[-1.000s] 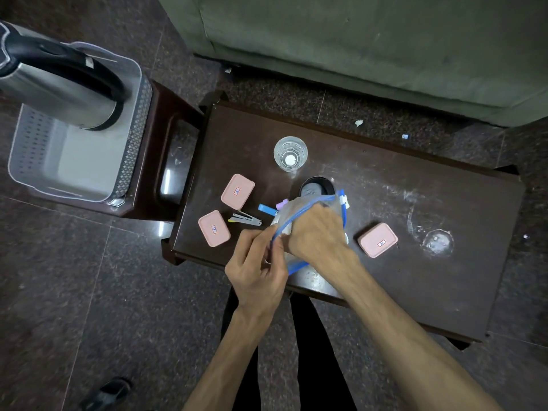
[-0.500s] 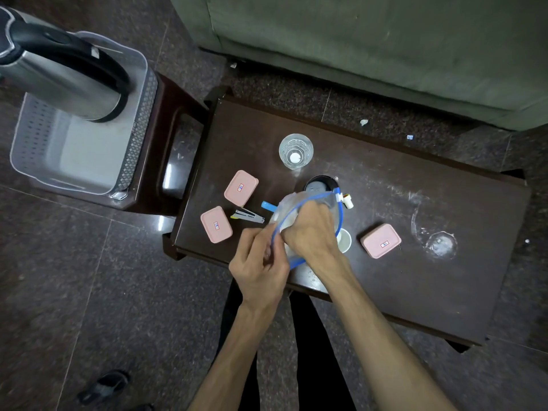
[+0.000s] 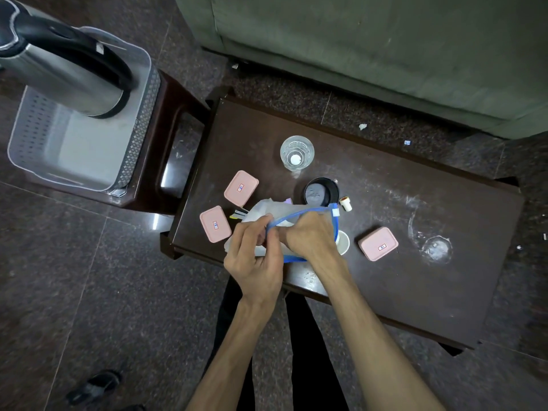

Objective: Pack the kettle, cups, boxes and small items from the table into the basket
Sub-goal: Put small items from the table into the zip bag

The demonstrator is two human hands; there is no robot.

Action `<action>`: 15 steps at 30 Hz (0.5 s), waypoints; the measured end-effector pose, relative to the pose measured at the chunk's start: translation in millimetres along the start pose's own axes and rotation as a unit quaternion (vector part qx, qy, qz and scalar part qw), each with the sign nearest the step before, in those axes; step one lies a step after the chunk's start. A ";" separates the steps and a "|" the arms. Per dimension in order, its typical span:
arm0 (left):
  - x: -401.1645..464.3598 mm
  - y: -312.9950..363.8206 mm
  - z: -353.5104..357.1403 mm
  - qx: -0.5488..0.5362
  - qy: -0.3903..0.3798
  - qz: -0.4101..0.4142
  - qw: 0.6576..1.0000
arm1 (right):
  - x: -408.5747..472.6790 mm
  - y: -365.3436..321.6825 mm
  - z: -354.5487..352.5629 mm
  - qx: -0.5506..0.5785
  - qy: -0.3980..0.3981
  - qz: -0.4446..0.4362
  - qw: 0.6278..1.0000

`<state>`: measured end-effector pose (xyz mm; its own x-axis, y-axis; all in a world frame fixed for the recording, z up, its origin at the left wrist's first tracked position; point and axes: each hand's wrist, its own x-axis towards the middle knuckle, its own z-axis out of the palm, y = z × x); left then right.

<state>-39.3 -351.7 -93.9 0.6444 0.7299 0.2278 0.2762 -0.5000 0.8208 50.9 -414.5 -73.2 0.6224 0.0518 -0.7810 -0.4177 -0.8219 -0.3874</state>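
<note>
A clear zip pouch (image 3: 277, 213) with a blue rim hangs over the front edge of the dark table (image 3: 385, 262). My left hand (image 3: 255, 256) pinches the pouch's rim at the near side. My right hand (image 3: 308, 232) reaches into its mouth. Three pink boxes lie on the table: two at the left (image 3: 240, 188) (image 3: 215, 224), one at the right (image 3: 378, 243). A glass cup (image 3: 297, 152) and a black cup (image 3: 321, 192) stand behind the pouch. A white cup (image 3: 343, 242) peeks out beside my right wrist. The steel kettle (image 3: 65, 72) stands in the grey basket (image 3: 38, 149).
The basket sits on a brown stool (image 3: 166, 143) left of the table. A small white cap (image 3: 345, 203) lies by the black cup, a stapler (image 3: 237, 213) partly under the pouch. A green sofa (image 3: 385, 48) runs behind. A shoe (image 3: 95, 387) lies on the floor.
The pouch has shifted left and now covers most of the stapler and the small blue item. My right hand has pushed deeper into it.
</note>
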 end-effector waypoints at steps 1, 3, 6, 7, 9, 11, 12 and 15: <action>-1.0 0.4 0.5 0.000 -0.002 0.004 1.000 | 3.0 -1.1 1.7 0.014 -0.005 0.016 1.000; -3.2 0.4 0.4 0.002 -0.016 0.019 1.000 | 8.2 -2.8 4.9 0.006 0.005 0.026 1.000; -4.8 -0.5 -0.3 0.008 -0.040 0.026 0.999 | 8.2 -8.7 5.2 -0.007 0.040 -0.002 0.999; -4.4 -1.4 -0.8 0.011 -0.043 0.024 0.999 | 5.6 -10.6 4.3 -0.004 0.052 -0.005 0.999; -2.0 -4.0 -1.8 0.017 -0.044 0.020 0.999 | -2.5 -15.8 0.0 -0.045 0.082 -0.022 0.995; 1.5 -5.9 -2.3 0.020 -0.044 0.015 0.999 | -10.9 -22.3 -6.8 -0.122 0.087 -0.057 0.987; 3.4 -6.7 -2.0 0.020 -0.043 0.012 0.999 | -15.8 -26.7 -11.2 -0.146 0.087 -0.076 0.983; 9.6 -8.5 1.8 0.024 -0.040 -0.001 0.999 | -30.6 -33.6 -26.4 -0.175 0.072 -0.104 0.976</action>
<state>-34.2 -341.3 -99.6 0.6978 0.6929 0.1814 0.3112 -0.5214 0.7946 63.3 -403.5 -23.4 0.7673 0.1785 -0.6160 -0.0356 -0.9472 -0.3188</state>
